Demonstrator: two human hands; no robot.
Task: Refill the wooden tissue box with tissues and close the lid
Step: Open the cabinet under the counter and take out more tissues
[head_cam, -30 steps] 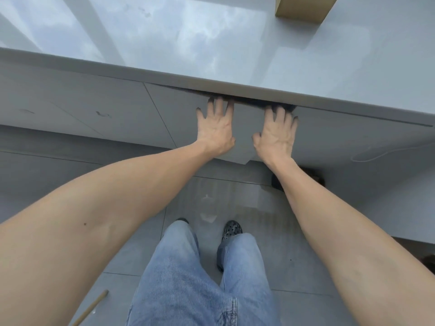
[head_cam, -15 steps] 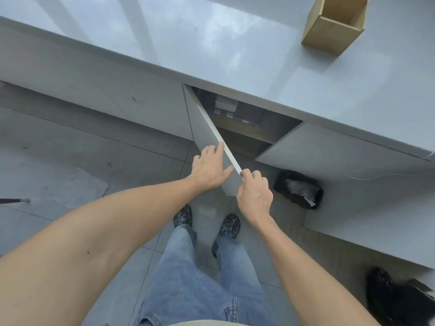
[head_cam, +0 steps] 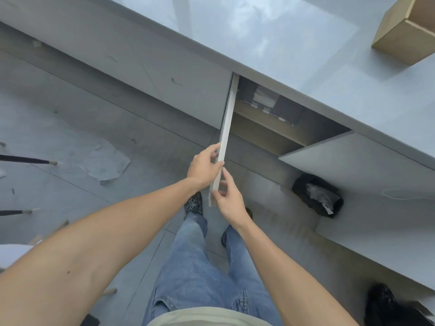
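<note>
The wooden tissue box [head_cam: 404, 31] stands open on the grey countertop at the top right, partly cut off by the frame. Below the counter a grey cabinet door [head_cam: 224, 137] stands swung out edge-on toward me. My left hand [head_cam: 204, 166] grips its free edge from the left, and my right hand [head_cam: 227, 200] pinches the same edge lower down from the right. Inside the open cabinet a stack of white tissue packs [head_cam: 264, 98] sits in a dark bin on a wooden shelf.
A second cabinet door [head_cam: 357, 165] stands open to the right. A black bag with white paper [head_cam: 317, 195] lies on the floor below it, another dark bag [head_cam: 386, 307] at the bottom right. Crumpled sheeting [head_cam: 106, 161] and thin chair legs lie at the left.
The cabinet door went from shut to swung wide open, edge-on to me. Both hands moved from its top edge to its free edge, and the view drew back and turned left.
</note>
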